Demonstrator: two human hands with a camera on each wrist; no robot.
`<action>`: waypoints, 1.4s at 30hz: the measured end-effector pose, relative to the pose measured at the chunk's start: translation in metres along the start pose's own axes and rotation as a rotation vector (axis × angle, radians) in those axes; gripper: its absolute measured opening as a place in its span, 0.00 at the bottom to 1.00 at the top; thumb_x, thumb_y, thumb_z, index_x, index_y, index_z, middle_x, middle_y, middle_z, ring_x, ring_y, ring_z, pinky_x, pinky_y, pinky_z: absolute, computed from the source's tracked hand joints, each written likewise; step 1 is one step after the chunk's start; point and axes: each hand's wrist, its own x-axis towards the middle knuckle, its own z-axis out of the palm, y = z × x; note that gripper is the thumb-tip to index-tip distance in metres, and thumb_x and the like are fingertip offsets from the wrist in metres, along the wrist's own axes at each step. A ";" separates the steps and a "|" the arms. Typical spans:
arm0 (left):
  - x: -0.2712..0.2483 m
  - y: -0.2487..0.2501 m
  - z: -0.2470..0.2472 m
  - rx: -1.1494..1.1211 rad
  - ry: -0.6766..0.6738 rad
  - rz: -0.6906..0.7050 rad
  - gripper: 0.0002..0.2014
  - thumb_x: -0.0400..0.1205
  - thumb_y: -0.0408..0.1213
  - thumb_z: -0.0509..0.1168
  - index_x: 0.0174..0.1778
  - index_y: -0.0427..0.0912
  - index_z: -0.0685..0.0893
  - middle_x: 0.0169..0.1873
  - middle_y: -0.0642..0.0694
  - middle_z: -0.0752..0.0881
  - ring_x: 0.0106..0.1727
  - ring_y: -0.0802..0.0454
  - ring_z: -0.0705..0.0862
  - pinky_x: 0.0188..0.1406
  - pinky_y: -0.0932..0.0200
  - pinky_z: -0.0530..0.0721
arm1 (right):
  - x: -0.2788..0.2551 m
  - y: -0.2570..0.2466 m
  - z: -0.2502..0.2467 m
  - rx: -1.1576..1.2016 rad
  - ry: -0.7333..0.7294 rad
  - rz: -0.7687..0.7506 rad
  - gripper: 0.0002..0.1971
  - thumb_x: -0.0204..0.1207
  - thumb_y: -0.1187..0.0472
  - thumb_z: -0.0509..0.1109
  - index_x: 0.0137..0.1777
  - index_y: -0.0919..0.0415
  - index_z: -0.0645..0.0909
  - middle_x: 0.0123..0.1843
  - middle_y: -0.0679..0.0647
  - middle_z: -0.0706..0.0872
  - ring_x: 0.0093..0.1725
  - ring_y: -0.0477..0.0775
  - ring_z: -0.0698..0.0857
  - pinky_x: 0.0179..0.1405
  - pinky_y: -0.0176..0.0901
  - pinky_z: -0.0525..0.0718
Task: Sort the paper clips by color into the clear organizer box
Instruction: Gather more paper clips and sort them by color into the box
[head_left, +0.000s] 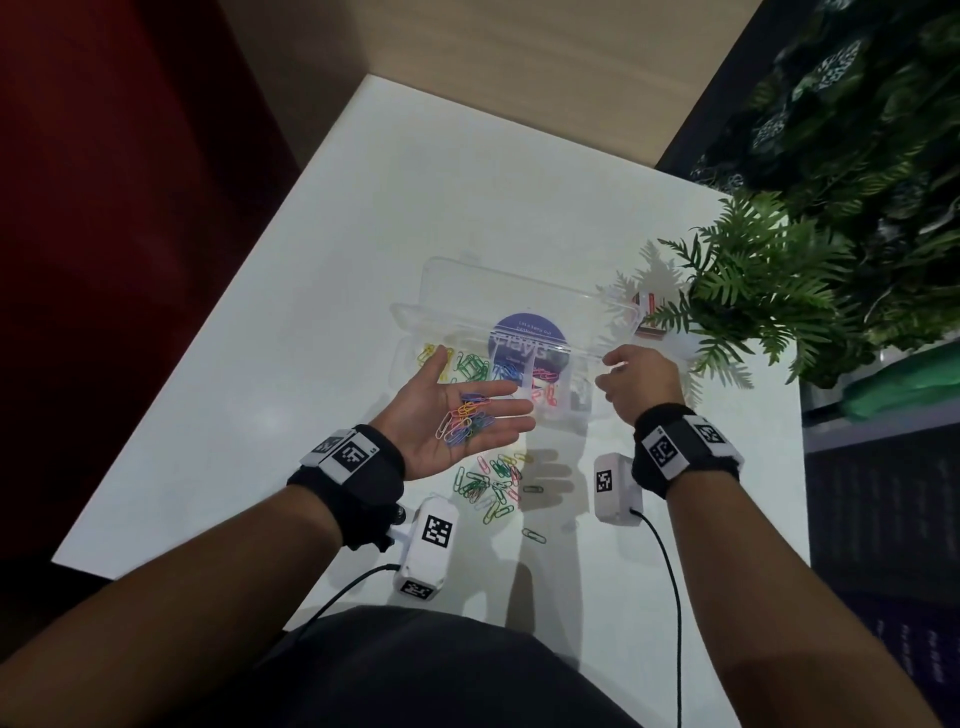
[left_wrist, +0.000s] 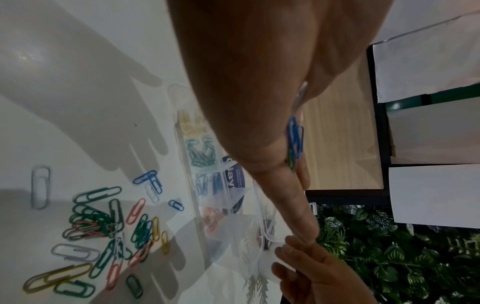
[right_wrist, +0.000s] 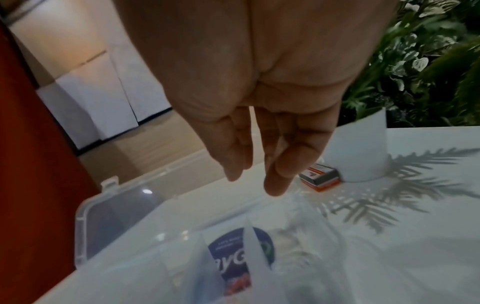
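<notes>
My left hand (head_left: 483, 387) is held flat, palm up, above the table with a heap of mixed paper clips (head_left: 465, 421) lying on it. Just beyond it sits the clear organizer box (head_left: 582, 410), lid folded back. Its compartments hold yellow clips (head_left: 431, 358), green clips (head_left: 470, 366), blue clips (head_left: 506, 371) and pink clips (head_left: 544, 391). My right hand (head_left: 605, 371) hovers over the box's right end, its fingers (right_wrist: 278, 181) hanging loosely with nothing in them. Below my left hand a loose pile of clips (head_left: 491, 486) lies on the table; this pile (left_wrist: 103, 226) also shows in the left wrist view.
A fern in a white pot (right_wrist: 361, 148) stands at the table's right, with a small orange box (right_wrist: 320, 176) beside it. Two single clips (head_left: 534, 535) lie near the front. Dark foliage (head_left: 857, 130) lines the right side; the white table (head_left: 260, 441) ends at the left.
</notes>
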 end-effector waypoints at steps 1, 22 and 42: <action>0.000 0.000 0.001 0.001 0.007 0.008 0.41 0.84 0.65 0.45 0.65 0.27 0.79 0.63 0.25 0.82 0.61 0.28 0.83 0.62 0.38 0.80 | -0.004 -0.002 -0.003 0.000 0.011 -0.031 0.10 0.72 0.64 0.73 0.53 0.58 0.85 0.51 0.60 0.89 0.48 0.61 0.88 0.52 0.48 0.86; 0.006 -0.007 0.005 0.190 0.194 0.007 0.49 0.74 0.77 0.42 0.71 0.39 0.81 0.77 0.32 0.70 0.71 0.42 0.76 0.64 0.55 0.74 | -0.130 -0.082 0.047 -0.411 -0.257 -0.696 0.13 0.76 0.62 0.61 0.55 0.54 0.84 0.52 0.57 0.87 0.45 0.60 0.86 0.41 0.52 0.85; 0.006 -0.002 0.015 -0.022 0.003 -0.001 0.34 0.86 0.58 0.48 0.68 0.28 0.77 0.63 0.27 0.83 0.57 0.30 0.86 0.56 0.41 0.84 | -0.025 -0.014 0.000 -0.099 0.041 -0.036 0.10 0.74 0.64 0.66 0.52 0.59 0.86 0.50 0.59 0.89 0.51 0.59 0.85 0.43 0.37 0.76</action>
